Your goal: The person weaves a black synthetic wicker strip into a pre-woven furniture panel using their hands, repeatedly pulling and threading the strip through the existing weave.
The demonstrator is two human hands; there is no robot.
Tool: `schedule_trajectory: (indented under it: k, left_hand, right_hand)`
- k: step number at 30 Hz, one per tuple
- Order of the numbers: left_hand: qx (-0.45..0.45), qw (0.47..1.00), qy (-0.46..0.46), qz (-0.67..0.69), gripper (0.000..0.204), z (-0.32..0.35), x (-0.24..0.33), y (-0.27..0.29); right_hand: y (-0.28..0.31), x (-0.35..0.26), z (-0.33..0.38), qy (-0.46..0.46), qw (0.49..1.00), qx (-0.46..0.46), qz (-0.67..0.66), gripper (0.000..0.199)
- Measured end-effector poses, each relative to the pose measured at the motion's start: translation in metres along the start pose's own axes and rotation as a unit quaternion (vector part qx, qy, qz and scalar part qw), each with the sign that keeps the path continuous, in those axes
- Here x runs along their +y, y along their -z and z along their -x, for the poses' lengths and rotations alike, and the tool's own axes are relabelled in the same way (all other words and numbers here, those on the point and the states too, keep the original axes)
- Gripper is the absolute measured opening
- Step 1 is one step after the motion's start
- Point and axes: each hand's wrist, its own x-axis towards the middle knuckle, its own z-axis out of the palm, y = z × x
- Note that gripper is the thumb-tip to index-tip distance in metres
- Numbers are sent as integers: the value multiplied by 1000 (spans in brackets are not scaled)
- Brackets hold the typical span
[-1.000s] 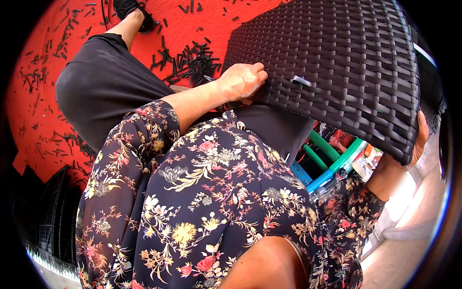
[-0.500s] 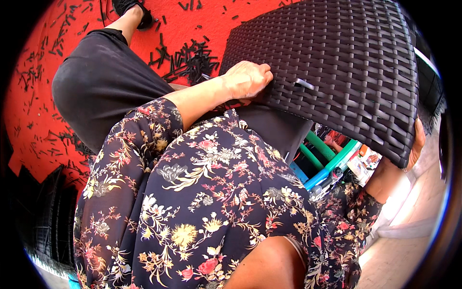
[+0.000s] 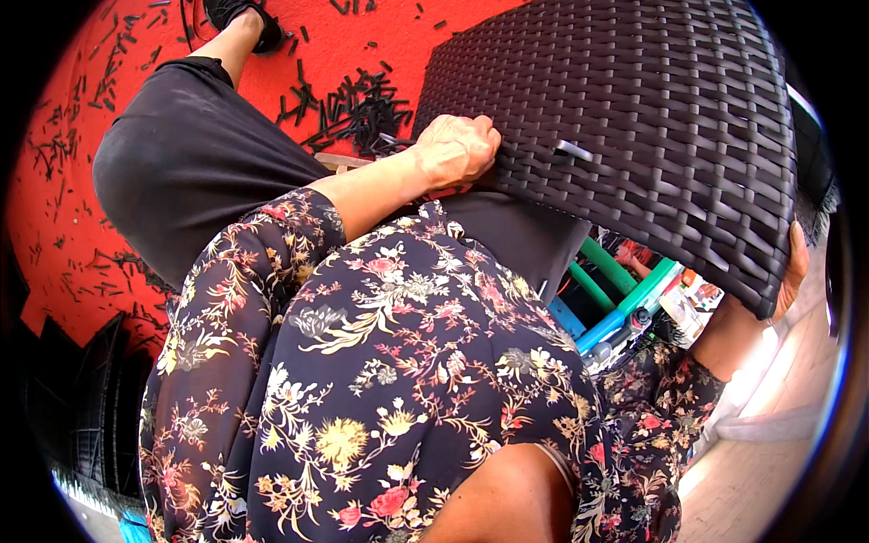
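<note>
A dark brown woven rattan panel (image 3: pixel 634 118) lies tilted across my lap and fills the upper right. My left hand (image 3: pixel 455 149) is closed at its near left edge, the fingers curled under and partly hidden. Around the panel's right edge, near the lower corner, my right hand (image 3: pixel 794 271) is wrapped; only part of its fingers shows, the rest being behind the panel. A small shiny metal piece (image 3: pixel 573 150) sticks out of the weave, to the right of my left hand.
Many short black strips (image 3: pixel 353 109) lie scattered and heaped on the red floor covering (image 3: pixel 362 36). Below the panel stands a container with green and blue bars (image 3: pixel 625 308). Dark woven pieces (image 3: pixel 86 407) are at the lower left. Pale flooring (image 3: pixel 760 452) runs along the right.
The panel has shifted slightly to the right and down, its right corner moving with my right hand. My left hand has slid a little to the left. Both hands keep their hold.
</note>
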Motion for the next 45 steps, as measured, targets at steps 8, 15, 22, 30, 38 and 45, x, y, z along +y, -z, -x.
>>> schedule_trajectory:
  k: [8,15,22,30,38,45]
  left_hand:
    - [29,971,216,99,17,5,0,-15]
    - [-92,865,348,349,19,5,-18,-12]
    - [-211,899,330,197,15,28,-61,0]
    - [-200,947,221,117,17,41,-63,-21]
    - [-245,966,75,16,16,40,-78,-42]
    - [-102,994,20,31,16,43,-50,-35]
  right_hand:
    - [3,0,3,-41,995,-40,-76,38]
    - [10,2,6,-24,996,-67,-57,36]
    - [28,5,9,172,941,121,264,36]
    - [52,-23,18,134,972,120,148,37]
    - [49,-25,35,134,968,143,159,37]
    - [56,-26,44,126,968,155,155,37]
